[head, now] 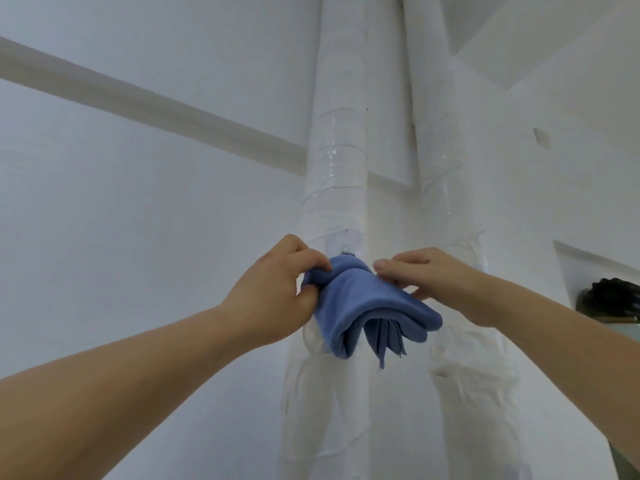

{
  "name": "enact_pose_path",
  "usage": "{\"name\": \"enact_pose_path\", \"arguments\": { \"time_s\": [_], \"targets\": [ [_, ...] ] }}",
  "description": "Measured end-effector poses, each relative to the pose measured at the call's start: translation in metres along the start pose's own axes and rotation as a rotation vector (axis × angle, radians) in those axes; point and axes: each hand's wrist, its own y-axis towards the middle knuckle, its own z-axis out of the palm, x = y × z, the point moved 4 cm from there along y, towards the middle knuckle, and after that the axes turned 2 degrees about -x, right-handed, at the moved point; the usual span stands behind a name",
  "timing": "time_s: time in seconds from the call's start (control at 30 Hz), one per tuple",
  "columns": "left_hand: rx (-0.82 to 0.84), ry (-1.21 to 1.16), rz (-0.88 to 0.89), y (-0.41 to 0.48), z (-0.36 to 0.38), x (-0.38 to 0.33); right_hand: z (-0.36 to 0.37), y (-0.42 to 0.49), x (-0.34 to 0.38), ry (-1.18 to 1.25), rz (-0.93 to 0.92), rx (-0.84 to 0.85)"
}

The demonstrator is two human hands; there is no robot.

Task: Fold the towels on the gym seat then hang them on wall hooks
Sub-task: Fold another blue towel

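1. One soft blue towel (367, 303), folded into thick rounded layers, was held just under a small metal hook (347, 251) on a white, tape-wrapped pipe (337, 168), one of two side by side.
2. Its fold ridge ran from the hook down-right, with the loose edges hanging.
3. The left hand (273, 289) pinched its upper-left end, and the right hand (426, 271) pinched its right side.

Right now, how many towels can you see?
1. A folded blue towel, gripped by the left hand and pinched by the right hand, against the wrapped white pipe just below a small hook. Others may be out of view.
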Motion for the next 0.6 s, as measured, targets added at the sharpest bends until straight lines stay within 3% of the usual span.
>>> {"name": "enact_pose_path", "arguments": {
  "time_s": [0.1, 0.23, 0.3, 0.47, 0.6],
  "targets": [
    [0.077, 0.003, -0.026, 0.005, -0.005, -0.017, 0.001, 0.000, 0.002, -0.146, -0.011, 0.005],
    [0.108, 0.217, 0.020, 0.006, -0.008, -0.036, 0.008, -0.003, 0.005, -0.231, -0.141, -0.079],
    [0.126, 0.195, 0.020, 0.001, -0.004, -0.036, 0.013, -0.005, 0.005, -0.260, -0.200, -0.079],
    [0.101, 0.111, 0.015, -0.005, -0.001, -0.037, 0.004, -0.009, 0.001, -0.062, -0.078, 0.136],
    [0.123, 0.040, -0.046, -0.008, -0.001, -0.033, 0.014, -0.008, -0.005, 0.003, -0.098, 0.112]
  ]
}}
